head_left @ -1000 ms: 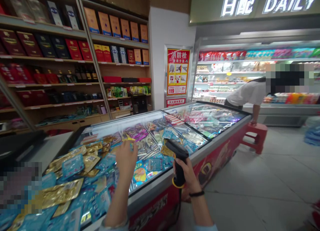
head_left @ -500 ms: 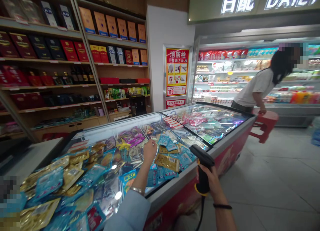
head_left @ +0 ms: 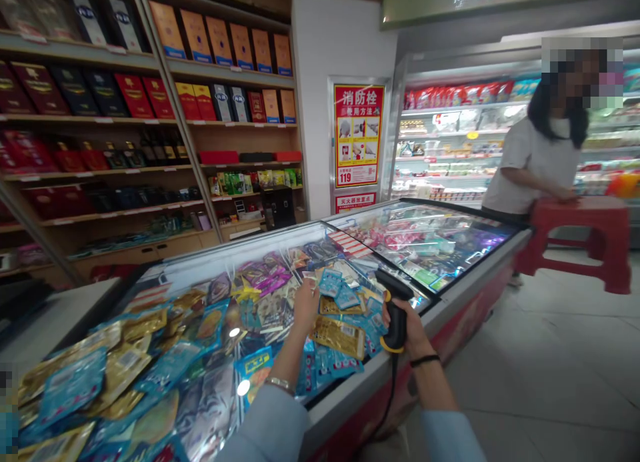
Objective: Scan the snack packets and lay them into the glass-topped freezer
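My right hand (head_left: 411, 325) is wrapped round the grip of a black and yellow barcode scanner (head_left: 396, 309), whose cord hangs down. The scanner's head is over the front edge of the glass-topped freezer (head_left: 360, 381), by the packets. My left hand (head_left: 306, 305) is above the glass with its fingers drawn together; what they hold, if anything, I cannot make out. Just right of it lie small blue packets (head_left: 331, 283) and a gold packet (head_left: 340, 337). A large pile of blue and gold packets (head_left: 75, 382) covers the glass at the left.
A person in a white top (head_left: 533, 155) stands beyond the freezer's right end, touching a red plastic stool (head_left: 580, 232). Shelves (head_left: 230, 129) with boxes and bottles line the left wall. A lit chiller (head_left: 450, 149) stands behind at the right. Tiled floor (head_left: 525, 362) runs along the freezer.
My right hand and the scanner have moved slightly left, closer to my left hand. The person at the right has turned, and the stool is higher and further right in view.
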Tool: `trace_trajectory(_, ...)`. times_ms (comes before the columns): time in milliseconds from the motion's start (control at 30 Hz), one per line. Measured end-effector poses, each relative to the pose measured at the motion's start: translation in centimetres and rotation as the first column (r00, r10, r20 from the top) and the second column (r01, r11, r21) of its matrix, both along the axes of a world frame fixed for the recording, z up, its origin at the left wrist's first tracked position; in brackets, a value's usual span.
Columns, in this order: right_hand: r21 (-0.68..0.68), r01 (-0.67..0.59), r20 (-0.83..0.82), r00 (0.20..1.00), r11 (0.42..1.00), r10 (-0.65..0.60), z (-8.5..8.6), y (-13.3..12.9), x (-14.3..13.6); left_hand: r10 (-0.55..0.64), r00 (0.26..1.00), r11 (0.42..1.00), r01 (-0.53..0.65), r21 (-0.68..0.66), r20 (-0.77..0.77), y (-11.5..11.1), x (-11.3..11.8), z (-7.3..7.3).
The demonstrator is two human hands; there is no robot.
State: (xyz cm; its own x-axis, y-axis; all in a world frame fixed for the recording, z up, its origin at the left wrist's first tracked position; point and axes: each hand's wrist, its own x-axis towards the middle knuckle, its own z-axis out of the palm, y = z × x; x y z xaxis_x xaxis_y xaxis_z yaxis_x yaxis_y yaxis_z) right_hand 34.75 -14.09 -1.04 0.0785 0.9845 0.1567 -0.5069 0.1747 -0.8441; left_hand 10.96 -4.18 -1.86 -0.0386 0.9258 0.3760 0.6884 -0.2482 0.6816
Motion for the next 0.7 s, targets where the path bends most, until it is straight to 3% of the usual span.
trace_trajectory(167,0.012,-0.009,-0.003,1.0,1.0,0.009,-0.5,0.3,-0.1,0.023,0.997,0.999,-0.026,-0.046,-0.078,0.2,1.1,0.2)
trace_trajectory(433,-0.03,-0.004,0.026,1.0,1.0,0.005,-0.8,0.6,0.0,0.059,0.991,0.989,-0.074,-0.13,-0.118,0.1,0.7,0.3)
trace_trajectory(533,-0.02,0.012,0.025,1.0,1.0,-0.011,-0.9,0.7,0.0,0.03,0.997,0.989,-0.039,-0.144,-0.069,0.3,0.5,0.3)
trace_trajectory(700,-0.011,0.038,0.005,0.999,0.999,-0.038,-0.9,0.5,-0.1,-0.004,0.987,0.983,0.033,-0.182,0.159,1.1,-0.3,0.1)
